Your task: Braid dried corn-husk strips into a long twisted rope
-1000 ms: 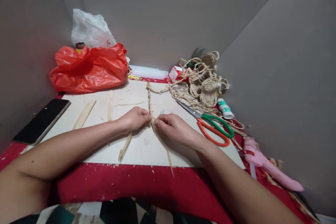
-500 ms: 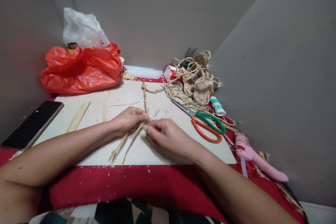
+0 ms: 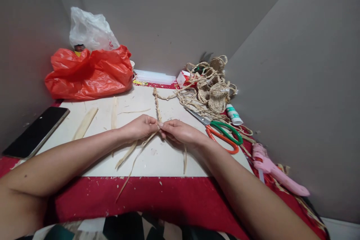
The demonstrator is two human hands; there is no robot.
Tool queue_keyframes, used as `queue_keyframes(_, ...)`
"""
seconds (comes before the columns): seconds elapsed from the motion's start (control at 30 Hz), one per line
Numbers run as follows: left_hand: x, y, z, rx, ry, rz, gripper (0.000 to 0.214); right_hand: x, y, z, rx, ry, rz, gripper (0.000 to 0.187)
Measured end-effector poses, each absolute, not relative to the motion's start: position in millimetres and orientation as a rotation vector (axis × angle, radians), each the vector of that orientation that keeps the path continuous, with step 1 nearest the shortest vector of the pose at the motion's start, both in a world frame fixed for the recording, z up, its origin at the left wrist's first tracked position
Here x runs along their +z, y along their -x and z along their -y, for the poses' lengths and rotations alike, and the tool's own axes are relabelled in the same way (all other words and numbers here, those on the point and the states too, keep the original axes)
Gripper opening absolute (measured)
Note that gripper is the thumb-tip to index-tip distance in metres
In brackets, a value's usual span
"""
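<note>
My left hand [image 3: 140,128] and my right hand [image 3: 180,133] meet at the middle of a pale board [image 3: 157,157], both pinched on the near end of a braided straw cord [image 3: 156,107]. The braid runs away from me up the board toward a heap of finished cord [image 3: 209,88]. Loose flat straw strands [image 3: 128,153] hang from under my fingers toward the board's front edge. One more strand [image 3: 185,154] trails below my right hand.
Orange and green scissors [image 3: 222,135] lie right of my right hand. Also on the right are a pink glue gun [image 3: 277,174] and a small tube [image 3: 233,114]. A red plastic bag [image 3: 90,73] and white bag [image 3: 91,32] sit back left, a phone [image 3: 35,132] at left. Spare straw pieces [image 3: 84,123] lie on the board.
My right hand drew back from the braid, swung a strand across to the left, then came back to pinch at the braid's end. The camera view shifted slightly.
</note>
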State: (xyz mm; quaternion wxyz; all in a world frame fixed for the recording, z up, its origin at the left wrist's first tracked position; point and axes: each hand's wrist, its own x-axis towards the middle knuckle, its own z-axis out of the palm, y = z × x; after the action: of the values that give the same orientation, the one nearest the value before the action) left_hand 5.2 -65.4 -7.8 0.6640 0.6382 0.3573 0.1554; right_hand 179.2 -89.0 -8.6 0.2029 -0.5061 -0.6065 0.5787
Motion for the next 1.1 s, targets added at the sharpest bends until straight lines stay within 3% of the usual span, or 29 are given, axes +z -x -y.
queue_keyframes(0.2, 3.8, 0.5, 65.1, 0.366, -1.765, -0.921, 0.022, -10.8, -170.9, 93.7, 1.922, 1.273, 1.163, 0.038)
queue_keyframes(0.4, 15.7, 5.0, 74.6, 0.263, -2.383, -1.119, 0.032, -16.5, -155.5, 106.9, 1.756, 1.294, 0.900, 0.028)
queue_keyframes(0.67, 9.4, -4.6, 106.3, -0.008, -2.730, -1.194, 0.032, -17.7, -149.3, 113.1, 1.781, 1.252, 0.773, 0.038)
queue_keyframes(0.83, 11.2, -5.9, 119.9, -0.030, -2.724, -1.016, 0.027, -16.5, -151.4, 114.1, 1.828, 1.258, 0.839, 0.021)
queue_keyframes(0.9, 17.8, -3.5, 120.2, 0.071, -2.671, -0.878, 0.027, -16.8, -154.2, 112.9, 1.830, 1.239, 0.855, 0.018)
queue_keyframes(1.03, 22.7, 0.6, 98.2, 0.811, -2.302, -1.085, 0.023, -16.0, -160.8, 108.8, 1.878, 1.132, 0.867, 0.018)
queue_keyframes(1.1, 15.9, -0.8, 82.5, 0.981, -1.989, -1.098, 0.015, -14.7, -163.6, 106.6, 1.933, 1.093, 0.878, 0.020)
